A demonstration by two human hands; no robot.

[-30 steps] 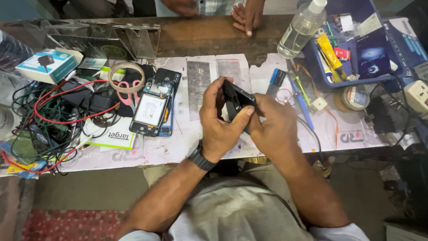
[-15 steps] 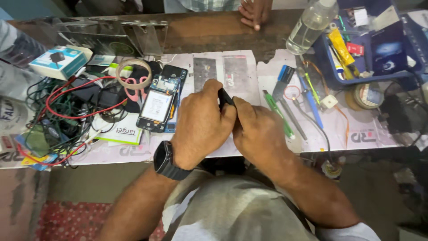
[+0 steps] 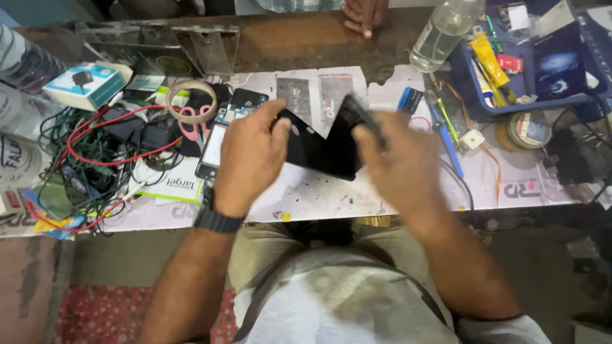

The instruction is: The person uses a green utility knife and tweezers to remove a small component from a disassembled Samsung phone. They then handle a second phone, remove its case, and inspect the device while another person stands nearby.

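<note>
Black phone parts (image 3: 325,143) at frame centre, pinched at their edges by left hand (image 3: 252,156) and blurred right hand (image 3: 398,162); judged light, thin, stiff, slippery, fragile.

Two hands work at the bench (image 3: 395,191): the left hand (image 3: 252,159) and the right hand (image 3: 398,162), whose fingers (image 3: 271,118) hold two dark phone parts, one black back cover (image 3: 312,150) and one black panel (image 3: 357,118). Left of the fingers lie one opened phone (image 3: 223,130), one pair of pink scissors (image 3: 191,121), one tape roll (image 3: 185,89) and one small blue box (image 3: 86,86). Beyond them rests one other person's hand (image 3: 363,13). Right of them stand one clear bottle (image 3: 443,32), one blue tray (image 3: 472,95) and one second tape roll (image 3: 526,130).
</note>
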